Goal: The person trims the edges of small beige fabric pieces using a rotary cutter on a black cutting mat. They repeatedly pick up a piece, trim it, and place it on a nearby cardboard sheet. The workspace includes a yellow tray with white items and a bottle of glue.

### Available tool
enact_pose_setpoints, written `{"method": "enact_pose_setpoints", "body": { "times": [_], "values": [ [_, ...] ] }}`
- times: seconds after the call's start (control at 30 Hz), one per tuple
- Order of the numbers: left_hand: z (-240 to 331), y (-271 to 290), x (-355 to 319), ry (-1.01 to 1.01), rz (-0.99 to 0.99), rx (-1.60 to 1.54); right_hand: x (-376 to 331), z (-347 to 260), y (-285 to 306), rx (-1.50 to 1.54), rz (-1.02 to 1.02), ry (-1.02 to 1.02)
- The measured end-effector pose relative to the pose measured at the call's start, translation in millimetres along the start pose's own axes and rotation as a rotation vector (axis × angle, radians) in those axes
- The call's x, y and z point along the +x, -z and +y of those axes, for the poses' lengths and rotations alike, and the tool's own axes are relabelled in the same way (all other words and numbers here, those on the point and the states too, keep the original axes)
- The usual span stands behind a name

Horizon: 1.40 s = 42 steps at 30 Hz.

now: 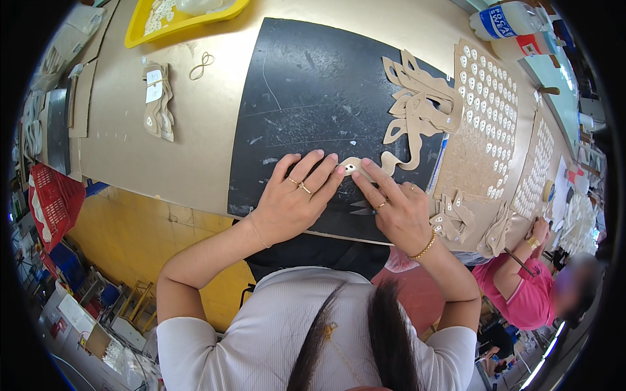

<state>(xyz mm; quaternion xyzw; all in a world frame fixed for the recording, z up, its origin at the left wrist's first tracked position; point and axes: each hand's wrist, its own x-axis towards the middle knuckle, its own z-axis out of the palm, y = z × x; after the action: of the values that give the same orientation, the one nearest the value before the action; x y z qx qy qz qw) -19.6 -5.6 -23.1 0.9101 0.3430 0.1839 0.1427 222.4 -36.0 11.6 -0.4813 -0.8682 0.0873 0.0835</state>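
A curved beige strip (389, 159) lies on the black mat, a small white oval patch (351, 167) with dark holes at its left end. My left hand (293, 199) lies palm down with fingers stretched, its fingertips touching the patch's left edge. From the right, my right hand (399, 212) presses its extended fingers onto the patch's other side. Two pointed metal blades, apparently of scissors (360, 207), stick out leftward from under that hand; their handles are hidden by it. Further up the mat is a pile of beige cut-out pieces (417, 98).
The black mat (306, 85) covers the table's middle. Right of it, a brown sheet (473, 143) carries rows of white patches. More pieces (453, 215) lie near the front edge. A tied bundle (158, 104) and yellow tray (189, 25) stand left. A person in pink (512, 283) works at right.
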Motion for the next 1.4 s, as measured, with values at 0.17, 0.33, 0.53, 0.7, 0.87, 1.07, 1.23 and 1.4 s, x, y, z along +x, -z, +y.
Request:
{"method": "enact_pose_setpoints", "body": {
  "times": [0.17,0.33,0.53,0.7,0.87,1.07,1.23,1.4],
  "values": [
    [0.4,0.8,-0.2,0.002,0.006,-0.004,-2.3,-3.8,-3.7,-0.029,0.0,-0.008],
    [-0.9,4.7,1.4,-0.03,0.013,-0.014,-1.4,-9.3,-1.8,-0.043,0.003,-0.027],
    [-1.4,0.2,0.2,-0.052,0.041,0.021,0.3,-6.1,-5.1,-0.058,0.05,-0.019],
    [-1.8,3.1,1.0,-0.045,0.028,0.002,-0.3,-5.9,-6.5,-0.06,0.052,-0.012],
    [-1.6,4.3,-0.4,-0.035,0.019,-0.018,-0.6,-5.7,-5.7,-0.065,0.037,-0.004],
    [0.8,4.3,1.0,-0.025,0.027,-0.016,-0.1,-11.9,-2.0,-0.046,-0.002,-0.044],
    [1.2,5.9,4.3,-0.009,0.01,-0.026,3.4,-14.6,8.2,0.009,-0.108,-0.116],
    [1.9,1.5,4.6,-0.035,0.038,0.042,-0.5,-3.2,9.1,0.444,0.296,-0.326]
  ]
}}
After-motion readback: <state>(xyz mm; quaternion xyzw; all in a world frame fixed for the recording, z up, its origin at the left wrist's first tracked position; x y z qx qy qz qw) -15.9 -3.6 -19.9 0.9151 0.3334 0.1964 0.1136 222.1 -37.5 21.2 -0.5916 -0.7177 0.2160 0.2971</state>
